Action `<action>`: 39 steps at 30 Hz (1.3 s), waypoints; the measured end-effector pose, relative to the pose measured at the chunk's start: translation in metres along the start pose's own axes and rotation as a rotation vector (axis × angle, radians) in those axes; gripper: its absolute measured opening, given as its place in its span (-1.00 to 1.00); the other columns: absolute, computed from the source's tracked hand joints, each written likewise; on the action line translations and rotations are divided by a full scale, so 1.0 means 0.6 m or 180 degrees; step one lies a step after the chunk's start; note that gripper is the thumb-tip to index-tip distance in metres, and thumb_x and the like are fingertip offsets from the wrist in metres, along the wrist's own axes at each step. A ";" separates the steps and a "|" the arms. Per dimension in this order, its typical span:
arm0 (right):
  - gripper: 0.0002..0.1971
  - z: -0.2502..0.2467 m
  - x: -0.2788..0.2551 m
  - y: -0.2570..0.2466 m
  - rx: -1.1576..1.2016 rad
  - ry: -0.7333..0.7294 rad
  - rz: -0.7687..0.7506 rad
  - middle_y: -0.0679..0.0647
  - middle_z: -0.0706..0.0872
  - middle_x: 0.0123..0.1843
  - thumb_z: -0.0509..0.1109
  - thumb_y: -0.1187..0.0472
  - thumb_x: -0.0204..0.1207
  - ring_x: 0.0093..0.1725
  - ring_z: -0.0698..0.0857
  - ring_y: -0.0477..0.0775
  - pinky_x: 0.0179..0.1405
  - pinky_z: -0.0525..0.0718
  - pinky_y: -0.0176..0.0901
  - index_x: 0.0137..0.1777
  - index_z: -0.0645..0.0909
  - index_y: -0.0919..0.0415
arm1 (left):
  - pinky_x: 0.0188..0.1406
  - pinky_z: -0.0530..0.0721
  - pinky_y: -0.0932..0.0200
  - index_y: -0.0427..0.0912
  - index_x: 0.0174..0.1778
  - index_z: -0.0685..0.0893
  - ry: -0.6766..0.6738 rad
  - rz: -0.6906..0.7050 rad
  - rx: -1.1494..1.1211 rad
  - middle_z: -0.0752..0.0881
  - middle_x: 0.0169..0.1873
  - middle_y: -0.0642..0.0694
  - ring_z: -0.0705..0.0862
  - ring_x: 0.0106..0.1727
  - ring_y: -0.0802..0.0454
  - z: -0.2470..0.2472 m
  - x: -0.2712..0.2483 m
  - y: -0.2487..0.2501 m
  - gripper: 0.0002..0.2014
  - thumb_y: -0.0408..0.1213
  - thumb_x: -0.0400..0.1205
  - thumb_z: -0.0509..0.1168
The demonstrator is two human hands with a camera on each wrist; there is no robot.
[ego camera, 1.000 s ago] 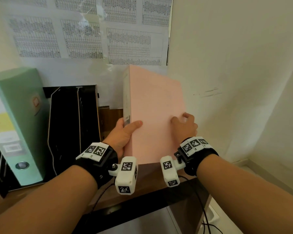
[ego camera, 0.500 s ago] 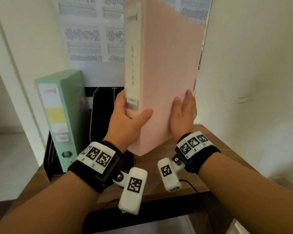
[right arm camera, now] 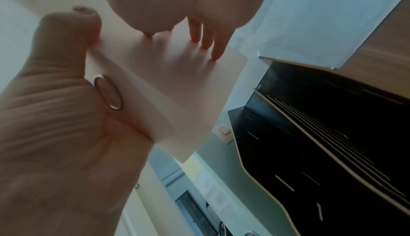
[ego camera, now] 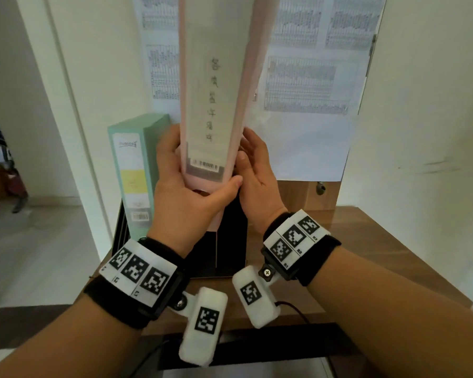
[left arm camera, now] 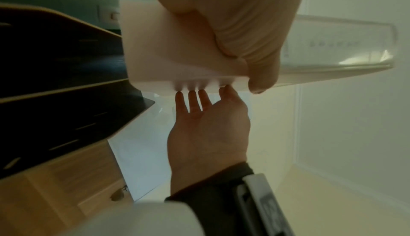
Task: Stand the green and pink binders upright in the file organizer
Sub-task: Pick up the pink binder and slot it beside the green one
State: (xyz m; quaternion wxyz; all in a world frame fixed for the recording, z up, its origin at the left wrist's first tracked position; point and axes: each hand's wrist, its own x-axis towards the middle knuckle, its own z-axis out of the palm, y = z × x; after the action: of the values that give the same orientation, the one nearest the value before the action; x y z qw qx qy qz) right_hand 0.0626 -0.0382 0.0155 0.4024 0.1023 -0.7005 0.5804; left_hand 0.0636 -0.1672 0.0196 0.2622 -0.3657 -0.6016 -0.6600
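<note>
You hold the pink binder (ego camera: 216,105) upright in the air, spine toward you, above the black file organizer (ego camera: 231,241) on the tabletop (ego camera: 366,241). Your left hand (ego camera: 186,192) wraps the low end of the spine, thumb curled across its front and the fingers (right arm camera: 207,34) pressed on the left cover. Your right hand (ego camera: 257,170) lies with nearly straight fingers (left arm camera: 193,99) flat against the right cover; it steadies, it does not clamp. The green binder (ego camera: 137,170) already stands in the organizer at 9 o'clock from the pink one, in the far-left slot as far as I can judge.

For this step, keep the binder vertical and bring its bottom edge over a free slot at 3 o'clock of the green binder. Look that the lower corner clears the dividers (right arm camera: 310,117) before you go down. Lower slowly, let the right palm guide the cover so it does not swing open, and release only when the bottom sits on the organizer floor.
</note>
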 end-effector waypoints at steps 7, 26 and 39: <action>-0.37 0.023 -0.011 0.005 0.0388 -0.0319 0.0237 0.20 0.52 0.53 0.12 -0.11 0.62 0.51 0.54 0.14 0.48 0.52 0.22 0.64 0.26 0.15 | 0.42 0.63 0.03 -0.05 0.53 0.38 -0.0267 -0.0265 0.0419 0.58 0.41 -0.10 0.59 0.45 0.09 -0.029 -0.010 -0.019 -0.11 -0.03 0.29 0.61; -0.45 0.020 -0.044 0.064 0.0133 -0.0719 0.0791 0.05 0.53 0.53 0.15 -0.06 0.65 0.52 0.53 0.04 0.49 0.52 0.20 0.62 0.30 0.06 | 0.26 0.55 0.56 -0.13 0.63 0.28 -0.0340 -0.0862 0.0351 0.61 0.39 0.08 0.57 0.42 0.28 -0.031 -0.060 -0.095 -0.06 -0.30 0.36 0.63; -0.12 0.039 -0.071 0.093 -0.0089 -0.1039 0.1054 -0.05 0.44 0.61 0.04 -0.58 0.40 0.59 0.43 -0.02 0.54 0.45 0.18 0.67 0.19 -0.15 | 0.55 0.43 -0.26 0.35 0.46 0.30 -0.0365 -0.1198 0.0839 0.44 0.53 -0.10 0.41 0.60 -0.10 -0.039 -0.089 -0.146 -0.10 0.27 0.21 0.55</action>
State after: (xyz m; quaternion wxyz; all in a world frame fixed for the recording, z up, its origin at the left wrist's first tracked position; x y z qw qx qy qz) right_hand 0.0462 -0.0559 -0.0544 0.1844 0.0729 -0.7715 0.6045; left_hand 0.0225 -0.1830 -0.0758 0.1453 -0.2465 -0.7540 -0.5912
